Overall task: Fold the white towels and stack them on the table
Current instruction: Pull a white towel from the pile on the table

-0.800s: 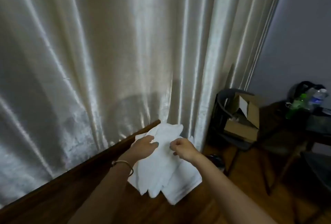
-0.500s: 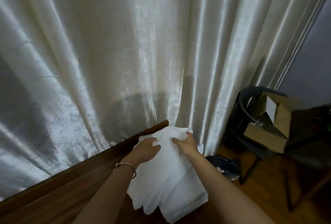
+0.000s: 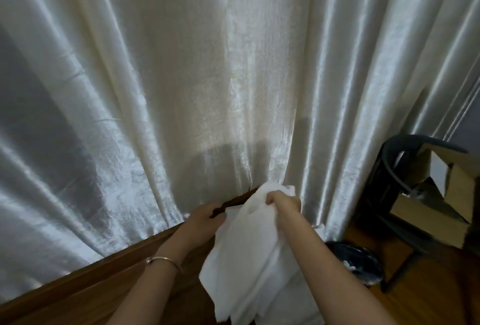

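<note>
A white towel hangs in loose folds in front of me, above the far right corner of the dark wooden table. My right hand grips its top edge in a closed fist. My left hand, with a thin bracelet on the wrist, pinches the towel's left edge lower down. The towel's bottom part runs out of the frame.
A shiny cream curtain fills the view right behind the table. At the right stands a dark chair with an open cardboard box on it. A dark bag lies on the wooden floor beside the chair.
My right hand has lifted the towel's top edge higher and bunched it. My left hand has slid to the left edge. The view has turned left, so the side table is out of view.
</note>
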